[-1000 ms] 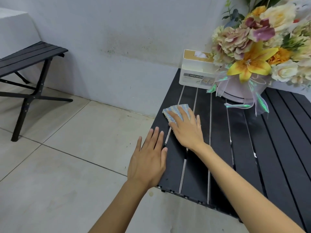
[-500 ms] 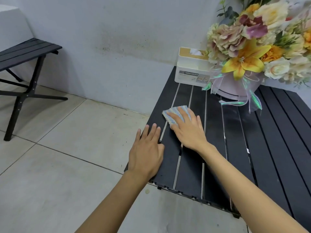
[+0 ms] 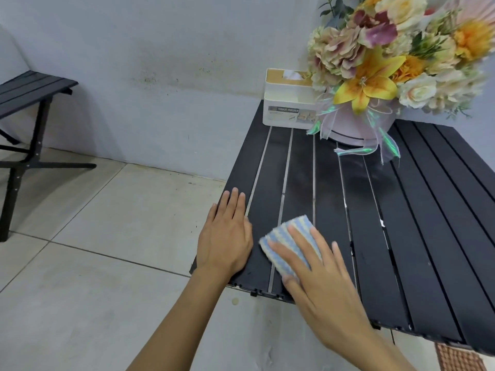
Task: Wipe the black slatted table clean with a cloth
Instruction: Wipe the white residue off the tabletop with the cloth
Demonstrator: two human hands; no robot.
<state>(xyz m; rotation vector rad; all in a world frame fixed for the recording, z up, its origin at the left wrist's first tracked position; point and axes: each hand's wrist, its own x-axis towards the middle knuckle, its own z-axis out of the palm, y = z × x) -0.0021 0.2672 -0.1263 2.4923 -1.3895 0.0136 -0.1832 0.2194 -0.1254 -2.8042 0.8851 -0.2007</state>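
Pressing cloth (image 3: pixel 296 223) down w/ R hand (image 3: pixel 321 285): palm flat, fingers straight & a bit spread, covering cloth's near half. Blue-&-cream striped, folded to a small pad, lying across 2nd & 3rd slats from left, by front-left corner of table (image 3: pixel 417 236), close to near edge. Resting L hand (image 3: pixel 225 242) flat on outermost left slat, fingers straight & pressed together, pointing away, thumb just beside cloth w/ slim gap. Holding nothing w/ it.

Dull greyish haze on slats mid-table; few white specks in gaps to R of R hand. At far end, against wall (image 3: pixel 160 62): tissue box (image 3: pixel 289 105), white w/ tan lid, tissue poking out, labelled TISSUE HOLDER. Just R of it, touching or nearly, can't tell: flowers (image 3: pixel 388 62) in pale round box w/ shimmery ribbon. Far left on tiled floor (image 3: pixel 107 236): black slatted bench (image 3: pixel 29 92), well apart from table. Bottom-R corner: bit of checked mat (image 3: pixel 455 357) on floor.
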